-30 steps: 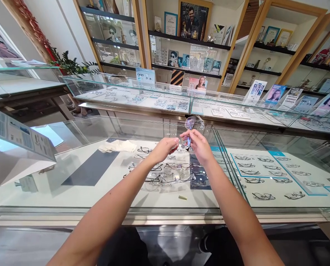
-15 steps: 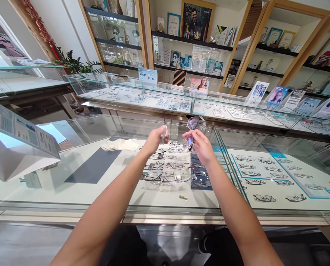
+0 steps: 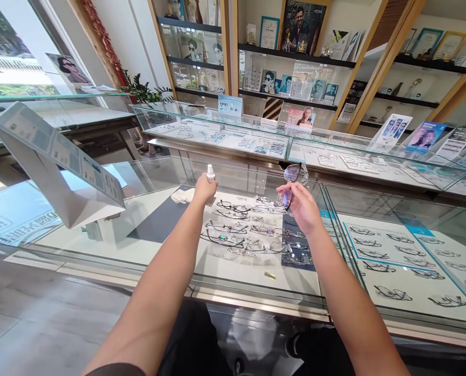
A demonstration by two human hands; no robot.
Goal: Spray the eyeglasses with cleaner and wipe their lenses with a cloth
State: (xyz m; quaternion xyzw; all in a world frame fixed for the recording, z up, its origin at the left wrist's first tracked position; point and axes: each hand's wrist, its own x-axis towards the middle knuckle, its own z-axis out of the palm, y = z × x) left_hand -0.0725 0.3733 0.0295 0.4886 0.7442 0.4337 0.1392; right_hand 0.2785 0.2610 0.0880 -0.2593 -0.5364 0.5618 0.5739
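My left hand (image 3: 205, 189) is closed around a small white spray bottle (image 3: 210, 171), whose top sticks up above my fingers. Between the thumb and fingers of my right hand (image 3: 301, 203) is a pair of eyeglasses (image 3: 293, 173), held upright by its frame, one lens above the other. Both hands are over the glass counter (image 3: 241, 284). Several rows of eyeglasses (image 3: 233, 228) show below and between my forearms. A cream cloth (image 3: 183, 196) lies just left of my left hand, at the end of a dark grey mat (image 3: 150, 219).
On the left of the counter stands a tilted display card (image 3: 60, 162). A small gold-coloured bar (image 3: 269, 275) lies near the front edge. To the right are more eyeglasses (image 3: 393, 292) in the case. A second glass showcase (image 3: 252, 138) runs across behind, with shelves (image 3: 295, 57) beyond.
My left hand has moved left, away from my right hand, with the spray bottle now upright near the cloth. The camera view has turned left. My right hand still holds the eyeglasses.
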